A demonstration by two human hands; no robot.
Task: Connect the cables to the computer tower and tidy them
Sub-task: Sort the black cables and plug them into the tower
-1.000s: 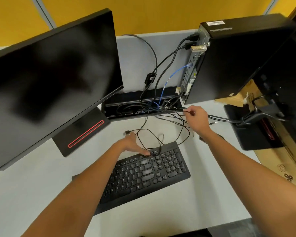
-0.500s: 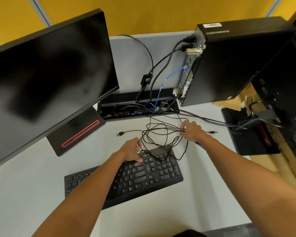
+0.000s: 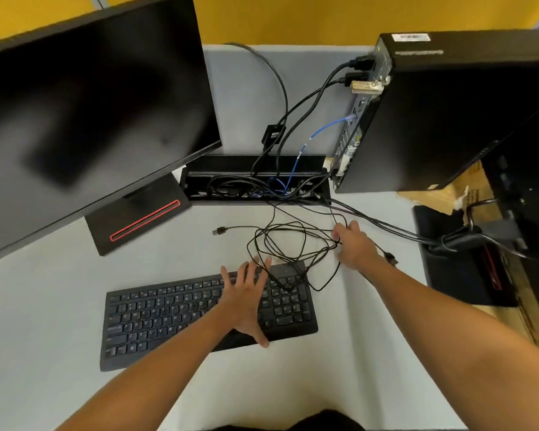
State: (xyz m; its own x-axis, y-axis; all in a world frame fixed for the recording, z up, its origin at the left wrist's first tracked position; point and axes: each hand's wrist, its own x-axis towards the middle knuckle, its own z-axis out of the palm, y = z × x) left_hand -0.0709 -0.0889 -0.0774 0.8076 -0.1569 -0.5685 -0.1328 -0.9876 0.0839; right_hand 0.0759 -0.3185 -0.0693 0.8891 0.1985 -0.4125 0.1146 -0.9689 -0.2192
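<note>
Head view. Left hand (image 3: pixel 246 301) flat on the keyboard (image 3: pixel 175 318), fingers spread wide and straight, holding nothing; half a second ago curled at the keyboard's far edge, on the thin black cable. Released now, it seems, to keep the keyboard from sliding.

Right hand (image 3: pixel 353 245) just right of the keyboard's far corner, fingers curled around strands of the loose cable tangle (image 3: pixel 288 244). Lower and nearer to the keyboard than one second ago, when up close to the computer tower (image 3: pixel 448 110). Slack pulled toward the keyboard, so the loops lie wider, some over the number keys.

Free plug (image 3: pixel 219 231) beyond the keyboard, toward the monitor stand (image 3: pixel 140 214), not connected. Second plug (image 3: pixel 391 259) right of the keyboard, beside the right wrist, also free.

Tower far beyond the keyboard's right end, several cables already plugged in the back, including a blue cable (image 3: pixel 319 132) running down into the cable tray (image 3: pixel 255 178).

Judgement: tangle loosened but not sorted; at least two plugs waiting, tidying not started.
</note>
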